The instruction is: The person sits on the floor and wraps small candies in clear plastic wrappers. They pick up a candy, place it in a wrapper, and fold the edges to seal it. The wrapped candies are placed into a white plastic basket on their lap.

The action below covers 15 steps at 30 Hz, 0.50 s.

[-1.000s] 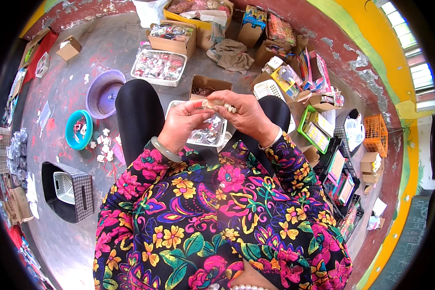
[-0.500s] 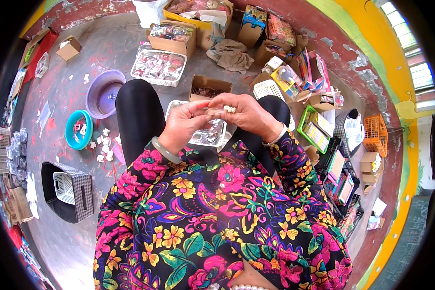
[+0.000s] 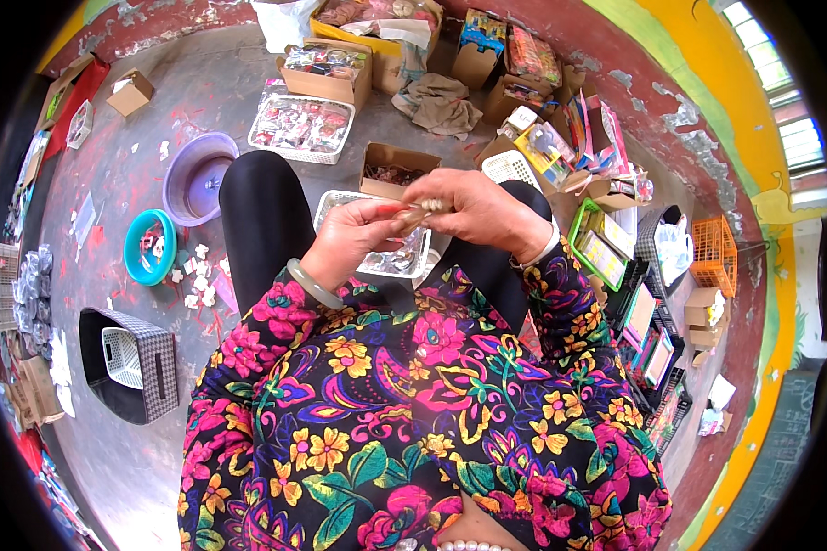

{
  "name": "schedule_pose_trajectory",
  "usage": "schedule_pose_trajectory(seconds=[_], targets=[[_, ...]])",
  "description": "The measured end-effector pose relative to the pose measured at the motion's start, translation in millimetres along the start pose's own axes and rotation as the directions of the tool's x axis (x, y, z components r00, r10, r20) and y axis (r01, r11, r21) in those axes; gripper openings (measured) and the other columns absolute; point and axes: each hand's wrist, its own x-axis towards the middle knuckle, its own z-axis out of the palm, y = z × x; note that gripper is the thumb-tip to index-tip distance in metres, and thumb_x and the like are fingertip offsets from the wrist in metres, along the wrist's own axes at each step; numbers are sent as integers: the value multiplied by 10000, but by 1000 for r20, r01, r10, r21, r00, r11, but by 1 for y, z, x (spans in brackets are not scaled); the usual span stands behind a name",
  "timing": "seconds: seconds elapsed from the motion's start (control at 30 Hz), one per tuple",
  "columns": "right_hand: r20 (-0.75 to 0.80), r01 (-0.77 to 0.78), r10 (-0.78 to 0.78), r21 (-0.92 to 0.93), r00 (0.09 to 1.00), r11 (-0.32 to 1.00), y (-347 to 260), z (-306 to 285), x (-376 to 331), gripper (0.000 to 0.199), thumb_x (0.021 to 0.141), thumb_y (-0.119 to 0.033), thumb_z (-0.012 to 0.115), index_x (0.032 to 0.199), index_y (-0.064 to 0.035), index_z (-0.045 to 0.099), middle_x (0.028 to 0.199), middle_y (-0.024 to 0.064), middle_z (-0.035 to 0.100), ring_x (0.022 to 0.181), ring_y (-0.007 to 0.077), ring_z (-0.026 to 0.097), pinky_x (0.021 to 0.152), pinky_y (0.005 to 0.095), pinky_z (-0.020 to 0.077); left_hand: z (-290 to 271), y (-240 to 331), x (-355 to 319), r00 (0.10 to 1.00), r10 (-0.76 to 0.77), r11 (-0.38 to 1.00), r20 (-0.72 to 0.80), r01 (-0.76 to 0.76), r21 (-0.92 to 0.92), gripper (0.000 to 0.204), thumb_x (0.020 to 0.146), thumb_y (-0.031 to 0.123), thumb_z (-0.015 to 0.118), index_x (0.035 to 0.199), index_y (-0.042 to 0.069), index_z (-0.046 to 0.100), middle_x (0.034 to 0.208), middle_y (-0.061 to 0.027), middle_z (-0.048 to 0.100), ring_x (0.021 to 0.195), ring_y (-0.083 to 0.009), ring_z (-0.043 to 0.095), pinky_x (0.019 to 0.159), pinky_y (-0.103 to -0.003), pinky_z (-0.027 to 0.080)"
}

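My left hand (image 3: 351,241) and my right hand (image 3: 483,211) meet above my lap, fingertips pinched together. Between them is a small thing, partly clear, that I cannot make out; fingers cover most of it. A small cluster of cream-coloured beads or a beaded ring shows by my right fingers. Below the hands, between my knees, a white plastic basket (image 3: 329,202) holds small clear-wrapped items. Just beyond it stands an open cardboard box (image 3: 401,151) with brownish contents.
Left on the floor are a purple basin (image 3: 176,180), a teal basin (image 3: 130,241) and white scraps (image 3: 196,280). A checked bin (image 3: 152,367) lies nearer. Ahead is a filled white basket (image 3: 301,154). Boxes, a green tray (image 3: 577,241) and an orange crate (image 3: 713,241) line the right wall.
My right hand has turned and shifted slightly to the right, and its fingers now curl over the small thing. The left hand stays almost in place.
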Motion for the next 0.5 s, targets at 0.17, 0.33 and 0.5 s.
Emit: schedule_pose_trajectory(seconds=[0.17,0.33,0.5], targets=[[-63,-93,97,56,993,994,-3,-2,1,164,725,-60,643,884,-30,618,796,68,565,769,214,552,677,296,438,3,3,-1,1000,-22,1000,22,22,-7,285,855,123,596,1108,-7,576,968,-69,635,852,-123,617,742,-246,512],[-127,-42,52,76,991,996,-4,7,3,138,709,-39,649,843,-29,619,787,68,564,753,207,555,655,288,440,4,5,-1,999,-30,1000,20,30,8,300,855,135,598,1122,1,569,976,-54,629,848,-113,613,704,-237,523],[-150,-82,78,-19,986,996,-17,11,5,200,706,-27,644,900,-31,597,790,85,564,753,221,567,647,295,449,6,10,-2,1000,-21,998,16,20,60,303,860,137,590,1134,12,560,984,-38,623,836,-99,610,636,-213,528]])
